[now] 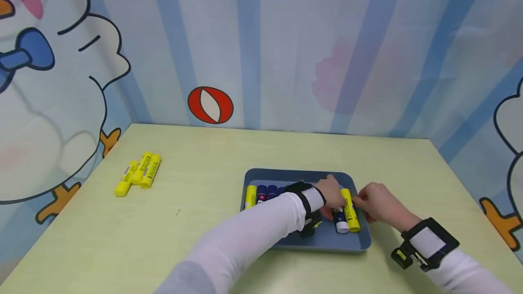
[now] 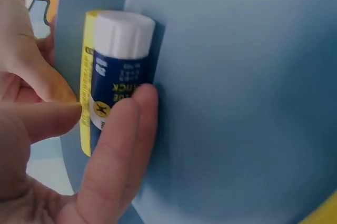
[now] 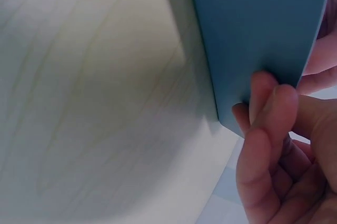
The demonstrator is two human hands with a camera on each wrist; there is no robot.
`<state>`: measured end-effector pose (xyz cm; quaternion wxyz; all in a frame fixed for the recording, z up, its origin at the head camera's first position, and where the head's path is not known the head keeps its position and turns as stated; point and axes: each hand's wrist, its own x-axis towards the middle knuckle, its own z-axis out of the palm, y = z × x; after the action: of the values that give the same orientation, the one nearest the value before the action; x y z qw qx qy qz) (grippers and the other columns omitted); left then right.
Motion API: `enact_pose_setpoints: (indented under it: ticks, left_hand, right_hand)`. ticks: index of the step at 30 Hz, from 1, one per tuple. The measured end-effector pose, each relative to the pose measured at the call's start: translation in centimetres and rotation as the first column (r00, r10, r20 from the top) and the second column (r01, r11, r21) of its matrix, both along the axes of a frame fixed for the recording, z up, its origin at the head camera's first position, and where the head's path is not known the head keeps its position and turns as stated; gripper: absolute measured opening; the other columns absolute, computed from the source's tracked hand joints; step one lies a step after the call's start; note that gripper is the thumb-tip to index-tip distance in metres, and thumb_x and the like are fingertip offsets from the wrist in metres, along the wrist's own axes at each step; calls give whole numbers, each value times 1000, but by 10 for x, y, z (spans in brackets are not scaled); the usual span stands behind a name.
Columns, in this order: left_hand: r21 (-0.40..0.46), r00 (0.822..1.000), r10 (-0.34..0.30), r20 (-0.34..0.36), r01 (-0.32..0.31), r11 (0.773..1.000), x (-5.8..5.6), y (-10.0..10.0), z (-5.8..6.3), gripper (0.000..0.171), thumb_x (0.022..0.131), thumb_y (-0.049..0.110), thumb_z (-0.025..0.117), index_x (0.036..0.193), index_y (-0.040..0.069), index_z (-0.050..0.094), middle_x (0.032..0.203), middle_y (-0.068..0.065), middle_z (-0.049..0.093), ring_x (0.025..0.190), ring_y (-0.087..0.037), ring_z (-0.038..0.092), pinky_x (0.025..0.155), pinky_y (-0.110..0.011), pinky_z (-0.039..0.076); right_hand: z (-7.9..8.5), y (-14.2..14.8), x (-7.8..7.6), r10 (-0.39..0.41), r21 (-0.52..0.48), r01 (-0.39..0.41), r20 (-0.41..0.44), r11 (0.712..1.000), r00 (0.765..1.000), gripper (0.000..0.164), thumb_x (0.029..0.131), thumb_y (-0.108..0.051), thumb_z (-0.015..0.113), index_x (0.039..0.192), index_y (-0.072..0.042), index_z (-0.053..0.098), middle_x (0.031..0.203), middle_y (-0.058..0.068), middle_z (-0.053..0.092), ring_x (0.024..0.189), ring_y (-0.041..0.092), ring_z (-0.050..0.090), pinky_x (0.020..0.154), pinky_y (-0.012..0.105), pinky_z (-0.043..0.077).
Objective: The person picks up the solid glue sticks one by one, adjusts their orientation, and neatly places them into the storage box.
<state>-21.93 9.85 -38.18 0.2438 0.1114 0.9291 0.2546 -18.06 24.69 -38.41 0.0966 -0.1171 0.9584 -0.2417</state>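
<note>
A blue-grey tray (image 1: 312, 243) holds a row of glue sticks. At its right end a yellow glue stick (image 1: 350, 212) lies beside a dark blue glue stick (image 1: 340, 221) with a white cap. My left hand (image 1: 331, 192) reaches into the tray and pinches these two; its fingers (image 2: 118, 150) press the blue stick's side and its thumb touches the yellow one. On the tray's right side, my right hand (image 1: 382, 205) grips the rim, its fingers (image 3: 268, 113) against the outer wall. My left forearm hides part of the tray.
Another yellow glue stick (image 1: 250, 196) and several dark blue ones (image 1: 261, 193) lie at the tray's left end. Three yellow glue sticks (image 1: 140, 171) lie on the left of the pale table (image 1: 196, 162). A printed curtain wall (image 1: 282, 58) stands behind the table.
</note>
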Motion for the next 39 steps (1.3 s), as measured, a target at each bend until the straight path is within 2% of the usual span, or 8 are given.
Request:
enact_pose_setpoints:
  ticks: [8, 14, 19, 23, 26, 28, 33, 39]
  left_hand:
    - [116, 984, -143, 103, 131, 985, 10, -31, 33, 72, 95, 31, 63, 149, 4, 24, 88, -10, 66, 57, -21, 66, 55, -31, 55]
    - [359, 966, -246, 86, 200, 912, 21, -97, 66, 51, 99, 27, 59, 139, 5, 38, 101, -12, 64, 82, -29, 69, 69, -37, 56]
    - [469, 987, -161, -20, 151, 870, 14, -160, 70, 38, 99, 25, 58, 131, 7, 45, 106, -11, 65, 89, -30, 68, 68, -37, 55]
    - [383, 986, -9, -166, 73, 921, 2, -211, 66, 37, 98, 27, 59, 128, 8, 49, 112, -13, 64, 92, -29, 66, 71, -36, 54]
    - [214, 948, 71, -310, -4, 977, -8, -249, 63, 41, 97, 33, 59, 128, 8, 49, 117, -14, 63, 97, -29, 64, 75, -37, 53]
    - [98, 912, 94, -399, -59, 993, -15, -274, 59, 46, 97, 36, 58, 130, 6, 48, 121, -17, 62, 100, -30, 62, 77, -40, 52]
    - [-87, 851, 115, -512, -184, 979, -33, -335, 44, 58, 96, 37, 57, 134, -4, 45, 122, -27, 58, 98, -37, 62, 75, -47, 51]
    - [-140, 853, 218, -474, -317, 938, -45, -387, 27, 63, 96, 35, 55, 134, -13, 40, 115, -33, 57, 84, -36, 61, 68, -46, 49]
  right_hand:
    - [2, 1, 0, -6, -1, 6, 2, 1000, 1000, 26, 94, -8, 59, 70, -4, 65, 47, 0, 50, 42, 15, 51, 45, 28, 39]
    - [3, 0, 1, -32, 5, 32, 14, 999, 999, 23, 94, -9, 58, 74, -2, 67, 49, 1, 52, 43, 14, 52, 46, 29, 42]
    - [5, -1, 2, -37, 11, 37, 29, 999, 999, 22, 94, -9, 58, 77, 0, 67, 51, 1, 53, 44, 14, 52, 46, 29, 43]
    - [5, 0, 3, -46, 19, 46, 39, 999, 998, 21, 94, -8, 58, 78, 0, 67, 51, 2, 52, 44, 14, 51, 46, 29, 43]
    - [4, 1, 3, -56, 25, 55, 45, 998, 997, 21, 94, -8, 58, 77, 0, 67, 50, 2, 52, 44, 14, 51, 47, 30, 43]
    - [4, 2, 3, -55, 26, 54, 44, 998, 997, 21, 94, -8, 58, 77, 0, 67, 50, 2, 52, 44, 14, 51, 47, 30, 43]
    - [3, 4, 3, -55, 25, 54, 45, 998, 997, 21, 95, -8, 58, 77, -1, 66, 51, 2, 52, 45, 14, 51, 47, 30, 42]
    - [2, 7, 4, -57, 29, 56, 47, 998, 997, 22, 94, -8, 58, 75, -2, 66, 50, 2, 52, 44, 15, 51, 47, 30, 42]
